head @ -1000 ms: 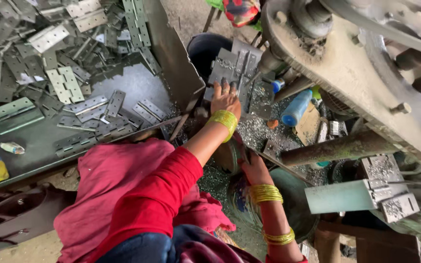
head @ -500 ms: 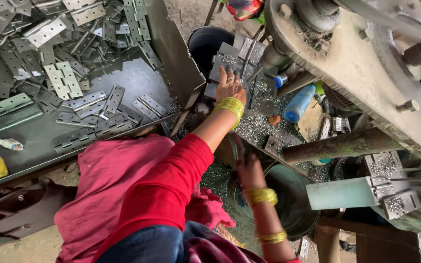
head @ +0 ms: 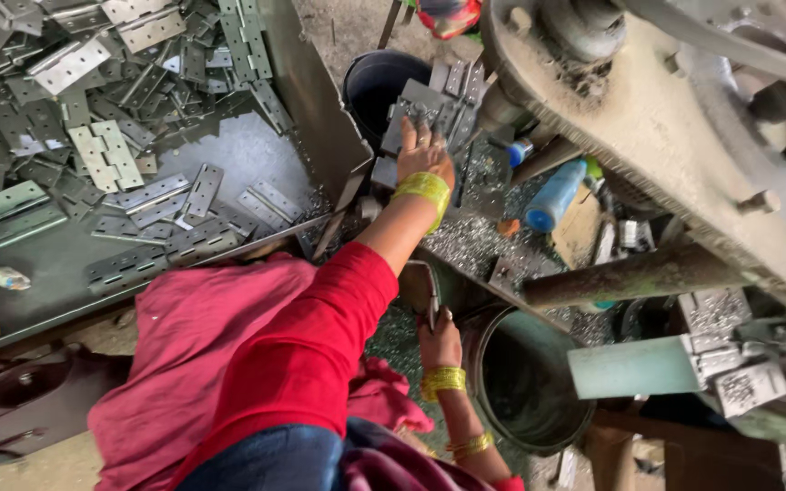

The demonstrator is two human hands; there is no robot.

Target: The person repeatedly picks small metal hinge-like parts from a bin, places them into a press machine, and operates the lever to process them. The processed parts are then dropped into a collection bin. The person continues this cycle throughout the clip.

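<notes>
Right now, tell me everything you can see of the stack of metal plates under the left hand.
The stack of plates is a loose pile of flat grey metal pieces, dull and steel-like, several with rows of small punched holes, much like the hinge leaves in the tray beside it. The pieces lie fanned and overlapping, not squared up, between the tray's wall and a dark bucket behind. The left hand rests palm down on the near pieces, fingers spread. What the pile sits on is hidden.

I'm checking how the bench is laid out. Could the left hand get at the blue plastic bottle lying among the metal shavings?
Probably yes: the left hand rests on grey metal plates, and the blue plastic bottle lies nearby to its right with nothing between.
</notes>
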